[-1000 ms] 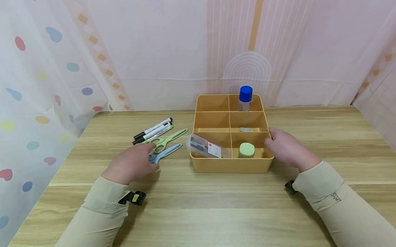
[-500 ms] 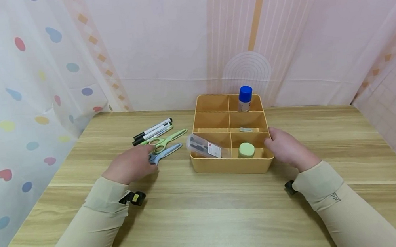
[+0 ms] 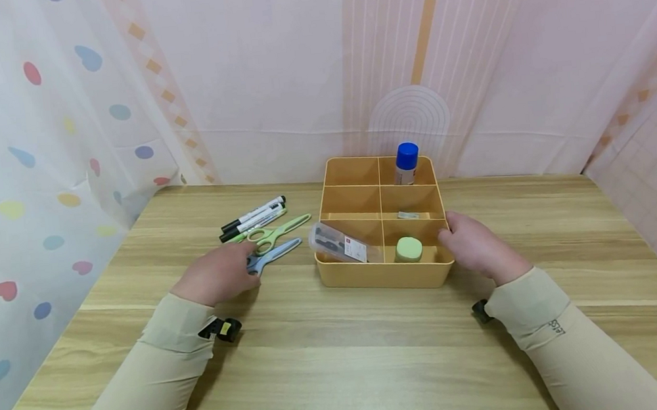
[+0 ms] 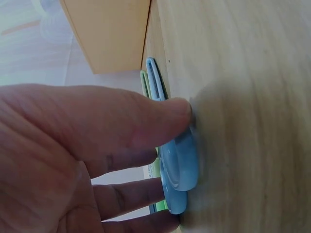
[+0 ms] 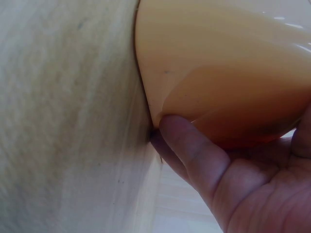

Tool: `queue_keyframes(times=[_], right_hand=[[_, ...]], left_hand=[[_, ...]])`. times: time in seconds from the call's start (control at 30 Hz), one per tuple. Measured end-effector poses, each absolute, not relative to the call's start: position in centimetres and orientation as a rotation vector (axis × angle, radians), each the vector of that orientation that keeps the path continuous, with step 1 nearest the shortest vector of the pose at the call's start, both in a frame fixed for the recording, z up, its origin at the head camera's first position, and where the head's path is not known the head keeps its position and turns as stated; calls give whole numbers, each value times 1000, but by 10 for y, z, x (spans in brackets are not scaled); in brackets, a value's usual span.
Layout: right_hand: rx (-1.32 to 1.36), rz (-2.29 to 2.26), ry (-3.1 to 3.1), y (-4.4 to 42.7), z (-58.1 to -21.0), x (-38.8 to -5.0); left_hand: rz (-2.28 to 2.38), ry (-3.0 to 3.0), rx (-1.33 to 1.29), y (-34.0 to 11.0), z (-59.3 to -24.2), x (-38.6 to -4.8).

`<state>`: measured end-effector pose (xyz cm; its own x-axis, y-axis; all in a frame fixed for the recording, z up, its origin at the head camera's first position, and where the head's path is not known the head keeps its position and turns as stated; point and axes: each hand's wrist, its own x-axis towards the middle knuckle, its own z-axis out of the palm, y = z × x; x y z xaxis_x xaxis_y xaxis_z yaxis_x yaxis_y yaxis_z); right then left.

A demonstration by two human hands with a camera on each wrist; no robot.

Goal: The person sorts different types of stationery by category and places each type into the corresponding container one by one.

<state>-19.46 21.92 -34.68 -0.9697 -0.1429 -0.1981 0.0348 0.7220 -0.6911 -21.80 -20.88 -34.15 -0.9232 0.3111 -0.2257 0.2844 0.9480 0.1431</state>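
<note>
The wooden table [image 3: 343, 355] is filling the lower frame. Right of centre, a yellow box [image 3: 385, 277] is appearing only partly filled. At its right side the right hand [image 3: 478, 247] is gripping its wall; at centre left the left hand [image 3: 216, 274] is pinching the blue scissors [image 3: 278, 252] by their handles, fingers clamped there. Green scissors [image 3: 274, 232] and markers [image 3: 253, 214] are also lying outside. A tilted clear case [image 3: 338, 243] (front-left compartment), a blue-capped bottle [image 3: 407, 160] (back-right) and a green block [image 3: 409, 249] (front-right) are already occupying places.

Markers [image 3: 256, 217] behind scissors [image 3: 279, 251], left of box [image 3: 383, 274]
</note>
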Motion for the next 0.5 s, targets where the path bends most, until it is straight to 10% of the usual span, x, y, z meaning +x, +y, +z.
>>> queue_keyframes(times=[0.5], right_hand=[[-87, -1077, 2696, 219, -347, -195]], left_hand=[[155, 2867, 453, -209, -344, -219]])
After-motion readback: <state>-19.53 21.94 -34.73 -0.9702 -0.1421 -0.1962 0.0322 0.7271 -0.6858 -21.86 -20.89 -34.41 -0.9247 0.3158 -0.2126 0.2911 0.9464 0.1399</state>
